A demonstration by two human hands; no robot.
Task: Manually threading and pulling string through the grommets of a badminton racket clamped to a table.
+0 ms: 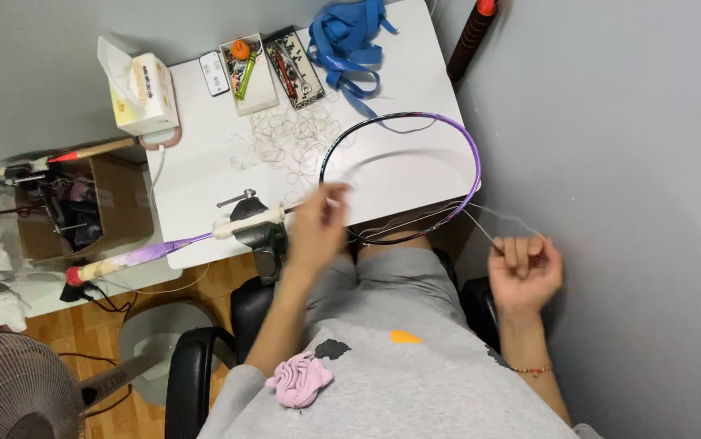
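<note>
Head view: nearest, the right hand (pixel 525 270) is closed on a thin string (pixel 480 226) that runs up to the racket frame (pixel 470 158). The left hand (pixel 318 229), blurred, pinches at the frame's near edge, beside the vise (pixel 259 230) clamping the racket's shaft. The frame lies on the white surface (pixel 204 171). Farther off sit cut string scraps (pixel 281 138), a tissue box (pixel 145 91) and blue ribbon (pixel 349 39).

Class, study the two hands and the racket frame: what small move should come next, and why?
Probably the right hand draws the string further out: it grips a slack strand leaving the racket frame, while the left hand steadies the frame near the vise.
</note>
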